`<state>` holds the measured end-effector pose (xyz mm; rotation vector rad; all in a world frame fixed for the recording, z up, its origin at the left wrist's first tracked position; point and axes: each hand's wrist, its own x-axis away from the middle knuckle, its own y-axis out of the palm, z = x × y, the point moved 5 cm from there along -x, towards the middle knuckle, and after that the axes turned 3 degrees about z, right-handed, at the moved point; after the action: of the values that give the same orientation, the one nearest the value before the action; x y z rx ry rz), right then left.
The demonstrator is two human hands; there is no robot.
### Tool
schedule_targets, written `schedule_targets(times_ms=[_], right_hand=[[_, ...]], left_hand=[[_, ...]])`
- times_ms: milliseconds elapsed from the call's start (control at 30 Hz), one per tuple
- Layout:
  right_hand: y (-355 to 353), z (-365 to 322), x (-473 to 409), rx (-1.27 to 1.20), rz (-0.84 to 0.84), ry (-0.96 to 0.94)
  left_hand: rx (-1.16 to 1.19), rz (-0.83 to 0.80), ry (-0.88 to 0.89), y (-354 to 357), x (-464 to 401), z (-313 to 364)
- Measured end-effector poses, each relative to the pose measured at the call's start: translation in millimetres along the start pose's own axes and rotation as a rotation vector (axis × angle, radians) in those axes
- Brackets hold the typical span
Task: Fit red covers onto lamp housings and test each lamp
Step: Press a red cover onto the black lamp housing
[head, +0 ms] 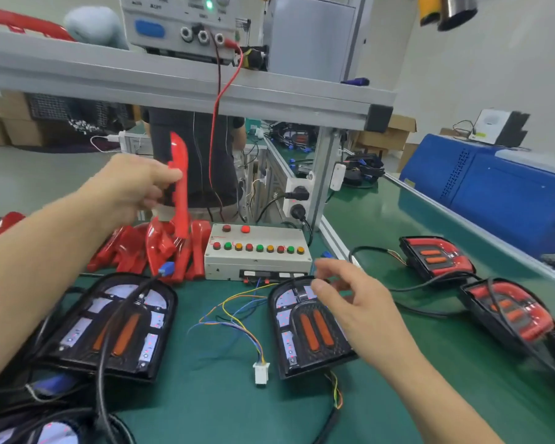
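My left hand (132,184) grips a red cover (180,187) and holds it edge-on in the air above a heap of red covers (141,248). My right hand (350,302) hovers with relaxed, spread fingers over an uncovered lamp housing (305,328) lying on the green mat, and holds nothing. A second uncovered lamp housing (116,325) lies at the left with a black cable across it. Two lamps with red covers fitted (436,257) (510,312) lie at the right.
A grey test box (257,251) with coloured buttons stands behind the housings, its coloured wires ending in a white connector (261,373). A power supply (180,24) sits on the shelf overhead. A blue machine (494,187) fills the right. A person stands behind the bench.
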<state>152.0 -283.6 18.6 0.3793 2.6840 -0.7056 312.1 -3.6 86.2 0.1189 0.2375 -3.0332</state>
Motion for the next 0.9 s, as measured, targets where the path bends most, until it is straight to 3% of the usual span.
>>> schedule_targets(times_ms=[67,167,300,500,567,633,700,767,833,900], right_hand=[[20,-11,3,-0.076,-0.091,-0.015],[40,-19,8,-0.084,-0.178,-0.063],[27,-4,12,0.059,-0.056,-0.078],[5,12,12,0.374,0.085,-0.073],[3,19,13,0.405,0.093,-0.074],[1,27,13,0.321,0.077,-0.039],[-1,34,15,0.164,0.059,0.006],[1,40,18,0.054,0.015,0.047],[6,46,20,-0.002,-0.026,0.075],[9,49,21,-0.014,-0.033,0.081]], left_hand=[[0.246,-0.312,-0.132,50,31,5],[0.388,-0.546,-0.279,115,72,-10],[0.598,-0.611,-0.400,155,91,-29],[0.682,-0.689,-0.362,178,99,-38],[0.560,-0.695,-0.299,176,93,-43],[0.222,-0.573,-0.227,166,78,-56],[-0.119,-0.422,-0.276,152,60,-78],[-0.400,-0.470,-0.354,150,57,-98],[-0.550,-0.555,-0.396,160,62,-114],[-0.554,-0.492,-0.383,170,62,-119]])
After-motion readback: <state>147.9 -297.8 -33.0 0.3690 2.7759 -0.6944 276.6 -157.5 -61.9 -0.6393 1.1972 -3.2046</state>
